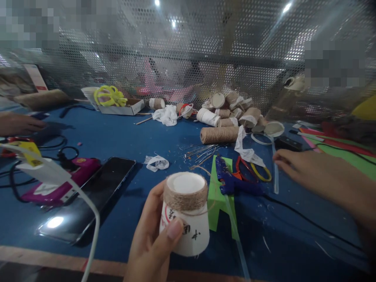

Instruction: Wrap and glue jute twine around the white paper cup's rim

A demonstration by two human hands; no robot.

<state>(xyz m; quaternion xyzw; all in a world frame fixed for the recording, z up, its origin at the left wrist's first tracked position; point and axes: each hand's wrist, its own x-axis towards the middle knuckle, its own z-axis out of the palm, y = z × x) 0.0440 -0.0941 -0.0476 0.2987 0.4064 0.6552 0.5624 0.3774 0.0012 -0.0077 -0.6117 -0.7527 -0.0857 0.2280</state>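
My left hand grips an upside-down white paper cup with dark and red markings; its fingers wrap the left side and the thumb lies across the front. Brown twine is wound in a band round the cup's upper part, and a loose strand hangs off its right side. My right hand is at the right, fingertips drawn together over a clear glue stick; whether they grip it or something thin is unclear. Between the hands, a blue glue gun rests on a green stand.
Scissors, a twine roll and thin wires lie beyond the cup. Wrapped cups are heaped at the back. A phone and purple power strip lie left, near another person's hand. A white cable crosses the front left.
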